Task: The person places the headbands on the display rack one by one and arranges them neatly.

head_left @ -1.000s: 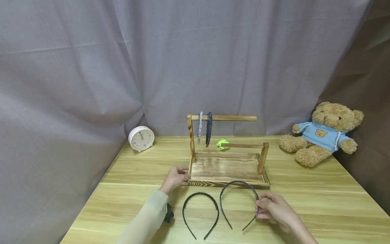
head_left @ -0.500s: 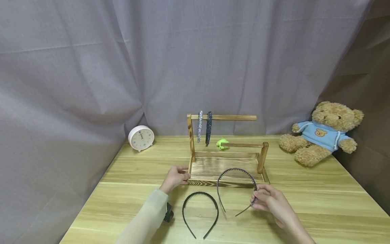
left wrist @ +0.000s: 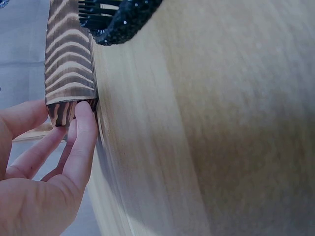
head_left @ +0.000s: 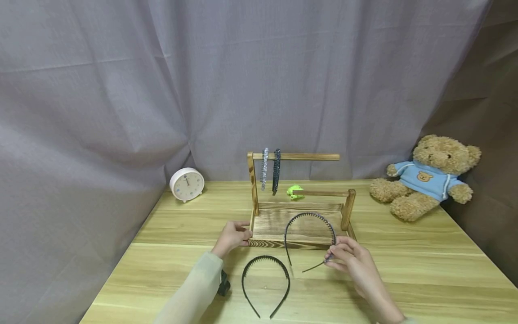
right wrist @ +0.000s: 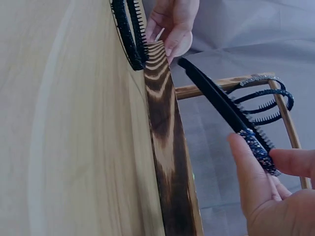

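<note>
Wooden rack: burnt-striped grain, squared edges; your left hand grips its front left corner. Steady it there with light pressure.
Plain black headband: slim, comb-toothed loop, flat on the table before the rack; best left undisturbed.
Rail: smooth wooden bar, bearing a silver headband, then a dark headband, both glittered.
Held headband: aloft near the rack's front; your right hand pinches its rough, glittered side between the fingers. Its curve looks springy; avoid squeezing, and clear the rim.
</note>
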A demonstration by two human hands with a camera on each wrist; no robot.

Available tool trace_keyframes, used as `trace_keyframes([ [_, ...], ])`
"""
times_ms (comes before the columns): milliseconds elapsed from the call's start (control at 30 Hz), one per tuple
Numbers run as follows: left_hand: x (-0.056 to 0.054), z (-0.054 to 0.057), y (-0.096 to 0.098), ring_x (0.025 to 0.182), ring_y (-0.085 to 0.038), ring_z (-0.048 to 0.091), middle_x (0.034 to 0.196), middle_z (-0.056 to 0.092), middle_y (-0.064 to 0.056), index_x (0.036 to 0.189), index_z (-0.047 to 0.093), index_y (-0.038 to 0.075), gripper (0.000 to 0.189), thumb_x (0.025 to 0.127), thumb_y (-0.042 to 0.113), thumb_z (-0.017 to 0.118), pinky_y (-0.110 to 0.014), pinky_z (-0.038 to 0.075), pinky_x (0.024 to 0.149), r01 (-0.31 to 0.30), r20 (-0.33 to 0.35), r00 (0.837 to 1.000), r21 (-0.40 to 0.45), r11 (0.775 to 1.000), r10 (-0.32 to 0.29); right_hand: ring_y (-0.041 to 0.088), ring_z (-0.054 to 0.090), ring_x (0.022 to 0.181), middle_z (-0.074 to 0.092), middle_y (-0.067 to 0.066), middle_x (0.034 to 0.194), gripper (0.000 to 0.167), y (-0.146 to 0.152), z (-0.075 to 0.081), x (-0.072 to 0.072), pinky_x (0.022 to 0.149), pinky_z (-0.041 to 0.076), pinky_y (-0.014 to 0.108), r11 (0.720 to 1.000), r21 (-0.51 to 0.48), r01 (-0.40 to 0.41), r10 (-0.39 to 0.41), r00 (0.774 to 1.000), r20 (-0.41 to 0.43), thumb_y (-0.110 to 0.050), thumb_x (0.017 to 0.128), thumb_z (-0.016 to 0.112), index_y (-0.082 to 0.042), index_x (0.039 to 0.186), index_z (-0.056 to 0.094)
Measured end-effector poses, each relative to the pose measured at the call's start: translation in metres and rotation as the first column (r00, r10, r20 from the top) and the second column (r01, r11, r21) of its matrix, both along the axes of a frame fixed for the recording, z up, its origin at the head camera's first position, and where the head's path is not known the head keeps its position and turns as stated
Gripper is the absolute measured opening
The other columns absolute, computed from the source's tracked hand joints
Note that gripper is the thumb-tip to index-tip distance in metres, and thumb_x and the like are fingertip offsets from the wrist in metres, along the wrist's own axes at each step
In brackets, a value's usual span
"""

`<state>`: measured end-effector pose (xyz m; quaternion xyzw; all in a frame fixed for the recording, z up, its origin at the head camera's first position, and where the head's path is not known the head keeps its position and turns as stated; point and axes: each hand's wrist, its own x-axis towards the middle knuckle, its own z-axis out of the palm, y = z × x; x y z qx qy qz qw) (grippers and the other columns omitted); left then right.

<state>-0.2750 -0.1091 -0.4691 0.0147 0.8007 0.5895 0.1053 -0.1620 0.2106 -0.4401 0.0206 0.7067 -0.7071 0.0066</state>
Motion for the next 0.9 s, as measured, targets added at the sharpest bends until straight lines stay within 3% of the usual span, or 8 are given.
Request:
trace_keyframes([
  [400, 0.002, 0.001, 0.001, 0.075, -0.018, 0.067, 0.108, 0.065, -0.029, 0.133, 0.051, -0.012, 0.046, 0.091, -0.002, 0.063, -0.035, 0.064, 0.072, 0.006, -0.012, 1.000, 0.033, 0.999, -0.005, 0.019, 0.068, 0.089, 0.066, 0.008, 0.094, 0.031, -0.016, 0.001, -0.006, 0.082, 0.062, 0.032, 0.998, -0.058, 0.015, -0.021, 0.994, -0.108, -0.001, 0.094, 0.059, 0.008, 0.122, 0.047],
  [567, 0.002, 0.000, 0.000, 0.072, -0.016, 0.066, 0.106, 0.066, -0.028, 0.133, 0.051, -0.012, 0.045, 0.091, -0.002, 0.063, -0.032, 0.064, 0.070, 0.005, -0.010, 1.000, 0.027, 1.000, -0.005, 0.021, 0.069, 0.090, 0.065, 0.011, 0.096, 0.028, -0.022, 0.002, -0.009, 0.082, 0.061, 0.032, 0.999, -0.025, 0.037, -0.040, 0.992, -0.117, -0.003, 0.095, 0.059, 0.007, 0.119, 0.050],
  [900, 0.000, 0.000, 0.000, 0.070, -0.014, 0.066, 0.105, 0.066, -0.025, 0.133, 0.052, -0.010, 0.045, 0.091, -0.002, 0.063, -0.030, 0.063, 0.070, 0.006, -0.006, 1.000, 0.019, 1.000, -0.005, 0.017, 0.070, 0.086, 0.066, 0.005, 0.092, 0.028, -0.035, 0.005, -0.019, 0.081, 0.061, 0.027, 0.994, 0.024, 0.110, -0.106, 0.987, -0.124, 0.000, 0.094, 0.059, 0.007, 0.121, 0.052],
])
